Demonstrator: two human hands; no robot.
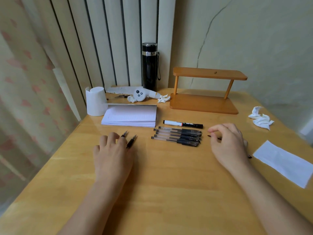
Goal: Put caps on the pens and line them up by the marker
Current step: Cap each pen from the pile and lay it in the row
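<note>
A black-and-white marker lies across the table's middle. Just in front of it, several capped clear pens lie side by side in a row, caps to the right. My left hand rests flat, fingers spread, over two uncapped black pens whose tips poke out beyond the fingers. My right hand is right of the row, fingers curled around a thin dark pen cap; the cap's right end is hidden under the fingers. Another small dark piece shows by the right wrist.
A notebook and a paper roll lie behind on the left, with a black flask further back. A wooden shelf stands at the back right. Crumpled tissue and a white sheet lie at the right.
</note>
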